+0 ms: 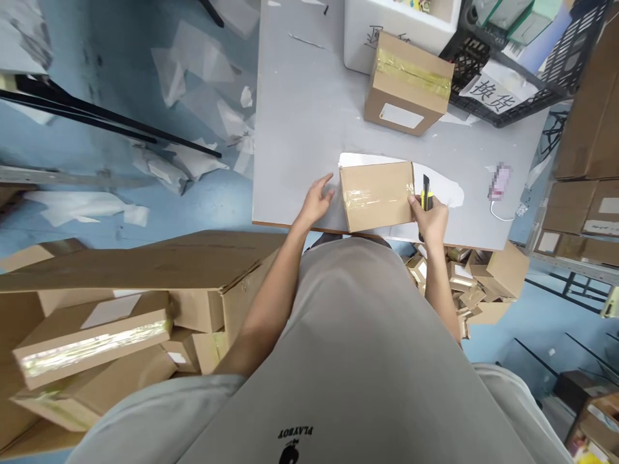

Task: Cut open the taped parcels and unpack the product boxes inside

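1. Grey table (300, 116) over a blue floor, seen from the head camera looking straight down past the person's grey shirt. Paper scraps (193, 84) litter the floor to the left.
2. A taped cardboard box (377, 193) lies flat at the table's near edge, on a white sheet (449, 190), between the two hands.
3. Left hand (316, 201): released, fingers loosely spread, just beside the box's left side. Whether the fingertips touch it cannot be told.
4. Right hand (430, 219): clenched around a yellow-and-black knife (426, 193), knuckles against the box's right side. The knife points away from the body, alongside that side. Its blade is too small to make out.
5. From the right fingers the box lies directly left; from the left fingers, directly right. The right hand is nearer. The clear tape strip on top runs from hand to hand.
6. Beyond the fingers, well apart: a second box (409, 84), a white foam bin (358, 32) and a black crate (512, 103).
7. Stacked cartons (91, 341) sit on the floor, left of the body.
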